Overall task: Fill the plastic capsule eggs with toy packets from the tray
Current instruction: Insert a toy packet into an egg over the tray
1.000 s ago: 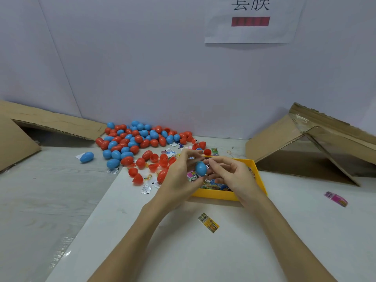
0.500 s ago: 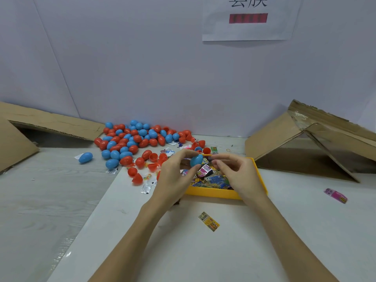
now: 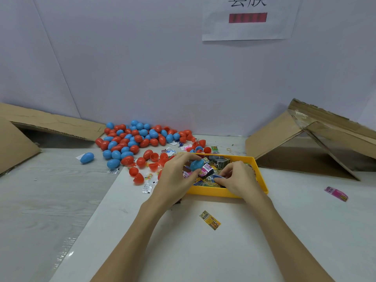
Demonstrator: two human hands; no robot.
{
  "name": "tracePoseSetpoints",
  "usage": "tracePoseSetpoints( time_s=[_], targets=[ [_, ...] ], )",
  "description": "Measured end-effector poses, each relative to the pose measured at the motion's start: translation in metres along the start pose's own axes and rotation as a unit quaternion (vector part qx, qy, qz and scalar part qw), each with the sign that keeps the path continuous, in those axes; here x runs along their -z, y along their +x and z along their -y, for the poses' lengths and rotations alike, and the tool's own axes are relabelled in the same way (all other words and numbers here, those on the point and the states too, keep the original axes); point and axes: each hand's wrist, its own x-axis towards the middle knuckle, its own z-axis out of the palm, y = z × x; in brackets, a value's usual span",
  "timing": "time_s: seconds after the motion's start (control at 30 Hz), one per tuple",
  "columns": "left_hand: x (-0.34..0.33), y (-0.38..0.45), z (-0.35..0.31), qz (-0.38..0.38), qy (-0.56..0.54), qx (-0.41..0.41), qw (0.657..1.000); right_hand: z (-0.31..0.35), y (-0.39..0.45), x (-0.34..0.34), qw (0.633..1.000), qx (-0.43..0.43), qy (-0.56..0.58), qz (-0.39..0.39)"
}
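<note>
A yellow tray (image 3: pixel 227 192) of small printed toy packets (image 3: pixel 206 169) sits in the middle of the table. My left hand (image 3: pixel 175 176) grips a blue capsule egg (image 3: pixel 196 165) over the tray's left end. My right hand (image 3: pixel 237 179) reaches into the tray, its fingertips curled onto a packet (image 3: pixel 215 177). A heap of blue and red capsule eggs (image 3: pixel 138 139) lies behind and left of the tray, with open red halves (image 3: pixel 140 176) nearer to it.
A yellow packet (image 3: pixel 210 220) lies loose in front of the tray and a pink one (image 3: pixel 336 193) at the right. Cardboard boxes stand at the left (image 3: pixel 18 143) and right (image 3: pixel 317 143). One blue egg (image 3: pixel 87 157) lies apart at the left. A wall stands close behind.
The two hands held the blue egg together above the tray; now the right hand has let go and dropped into the tray onto the packets, while the left keeps the egg.
</note>
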Motion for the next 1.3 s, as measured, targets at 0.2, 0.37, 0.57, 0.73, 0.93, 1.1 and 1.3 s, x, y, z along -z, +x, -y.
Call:
tracePoseSetpoints(
  time_s=[0.2, 0.37, 0.57, 0.73, 0.93, 1.1, 1.3],
  targets=[
    [0.000, 0.001, -0.002, 0.002, 0.001, 0.007, 1.000, -0.008, -0.008, 0.001, 0.992, 0.065, 0.095, -0.060],
    [0.001, 0.000, -0.003, 0.006, 0.000, 0.009, 1.000, -0.007, -0.010, 0.002, 0.988, 0.126, 0.059, -0.061],
    [0.001, 0.001, -0.002, 0.009, 0.000, 0.012, 1.000, -0.004, -0.012, 0.001, 0.987, 0.146, 0.021, -0.059],
    [0.002, 0.001, -0.002, 0.012, 0.001, 0.012, 1.000, -0.002, -0.016, 0.008, 0.983, 0.113, 0.100, -0.106],
    [0.002, 0.001, -0.003, 0.015, 0.001, 0.012, 1.000, -0.002, -0.019, 0.009, 0.987, 0.107, 0.073, -0.098],
    [0.002, 0.000, -0.004, 0.008, -0.034, 0.031, 0.999, -0.002, -0.017, 0.011, 0.977, 0.101, 0.138, -0.130],
    [0.001, 0.000, -0.007, 0.008, -0.062, 0.052, 0.997, -0.004, -0.019, 0.012, 0.973, 0.082, 0.172, -0.127]
  ],
)
